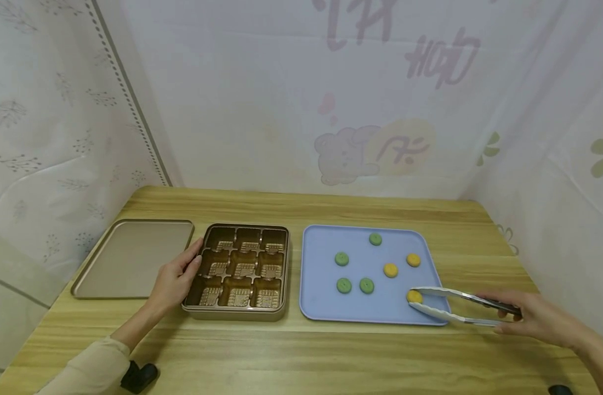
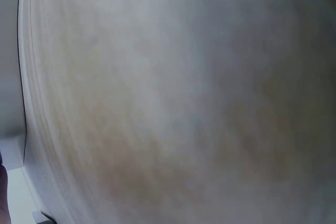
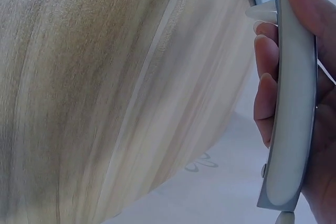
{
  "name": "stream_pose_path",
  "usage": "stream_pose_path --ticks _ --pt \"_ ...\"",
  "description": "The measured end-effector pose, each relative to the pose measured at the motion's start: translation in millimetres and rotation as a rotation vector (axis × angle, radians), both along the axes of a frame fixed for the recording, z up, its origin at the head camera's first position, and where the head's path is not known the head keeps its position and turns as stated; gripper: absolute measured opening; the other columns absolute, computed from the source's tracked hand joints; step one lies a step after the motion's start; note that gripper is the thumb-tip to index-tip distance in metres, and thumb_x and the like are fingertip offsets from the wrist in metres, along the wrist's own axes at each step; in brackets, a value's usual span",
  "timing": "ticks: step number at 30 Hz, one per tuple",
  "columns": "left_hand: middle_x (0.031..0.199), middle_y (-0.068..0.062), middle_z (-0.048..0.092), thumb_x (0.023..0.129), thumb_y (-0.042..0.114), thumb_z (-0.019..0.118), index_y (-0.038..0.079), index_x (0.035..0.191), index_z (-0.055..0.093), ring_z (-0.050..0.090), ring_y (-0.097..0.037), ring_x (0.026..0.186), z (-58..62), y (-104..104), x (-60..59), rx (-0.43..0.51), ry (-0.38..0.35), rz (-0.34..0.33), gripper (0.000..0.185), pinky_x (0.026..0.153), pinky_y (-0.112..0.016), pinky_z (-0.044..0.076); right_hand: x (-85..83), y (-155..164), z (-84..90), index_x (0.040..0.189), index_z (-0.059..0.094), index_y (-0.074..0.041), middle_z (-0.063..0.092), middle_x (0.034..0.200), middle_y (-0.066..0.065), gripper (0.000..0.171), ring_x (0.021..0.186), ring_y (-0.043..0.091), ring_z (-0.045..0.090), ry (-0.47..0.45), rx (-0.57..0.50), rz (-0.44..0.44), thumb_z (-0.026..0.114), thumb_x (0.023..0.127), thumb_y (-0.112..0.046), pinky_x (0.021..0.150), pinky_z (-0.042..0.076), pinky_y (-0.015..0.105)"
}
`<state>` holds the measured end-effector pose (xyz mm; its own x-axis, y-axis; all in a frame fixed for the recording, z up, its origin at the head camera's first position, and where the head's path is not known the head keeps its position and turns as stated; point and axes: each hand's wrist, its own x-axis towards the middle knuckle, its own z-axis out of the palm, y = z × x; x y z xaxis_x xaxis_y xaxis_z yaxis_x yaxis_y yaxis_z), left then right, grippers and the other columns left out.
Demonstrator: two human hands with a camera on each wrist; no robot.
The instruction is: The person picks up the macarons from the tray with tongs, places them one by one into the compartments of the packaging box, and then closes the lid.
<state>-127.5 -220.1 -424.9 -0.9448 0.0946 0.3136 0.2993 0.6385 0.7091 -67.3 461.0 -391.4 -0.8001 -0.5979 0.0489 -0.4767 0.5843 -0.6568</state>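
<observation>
My left hand point(image 1: 175, 277) rests against the left side of a gold square box point(image 1: 234, 314), fingers fairly straight along its rim. Inside the box sits a brown plastic insert point(image 1: 244, 263) with several square compartments. On the right, my right hand point(image 1: 543, 318) grips metal tongs point(image 1: 459, 293) by their handles; a pale handle also shows in the right wrist view. The tong tips stand on either side of a yellow round cookie point(image 1: 414, 297) near the front right corner of a blue tray point(image 1: 326, 310). The left wrist view is mostly blurred.
Two more yellow cookies point(image 1: 391, 270) and several green cookies point(image 1: 342, 259) lie spread over the blue tray. A flat gold lid point(image 1: 129, 260) lies left of the box. The wooden table point(image 1: 301, 362) is bordered by printed cloth at the back and sides.
</observation>
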Motion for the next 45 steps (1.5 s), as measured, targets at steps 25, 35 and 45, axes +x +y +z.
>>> stream_pose_path --ticks 25,35,45 --pt "0.143 -0.027 0.048 0.103 0.011 0.048 -0.006 0.142 0.046 0.043 -0.045 0.129 1.5 2.4 1.0 0.019 0.004 0.011 0.042 0.093 0.009 0.022 -46.3 -93.9 31.7 0.137 0.056 -0.005 0.064 0.112 -0.016 0.055 0.083 0.0 0.055 0.089 0.062 0.085 0.075 0.085 -0.011 0.062 0.048 0.019" --pt "0.145 -0.029 0.046 0.104 0.01 0.047 -0.007 0.143 0.045 0.041 -0.047 0.13 0.7 4.0 1.0 0.046 0.003 -0.005 0.043 0.094 0.008 0.022 -87.0 -188.6 48.1 0.137 0.057 -0.006 0.067 0.111 -0.001 0.053 0.089 0.004 0.06 0.127 0.119 0.287 0.073 0.089 -0.023 0.067 0.051 0.021" --pt "0.145 -0.029 0.045 0.104 0.011 0.046 -0.008 0.143 0.044 0.042 -0.048 0.132 -0.4 3.4 0.9 0.052 -0.001 -0.001 0.043 0.094 0.009 0.021 -102.3 -262.3 62.1 0.134 0.06 -0.011 0.068 0.107 -0.002 0.055 0.078 0.01 0.058 0.12 0.237 0.396 0.078 0.083 -0.021 0.064 0.048 0.017"
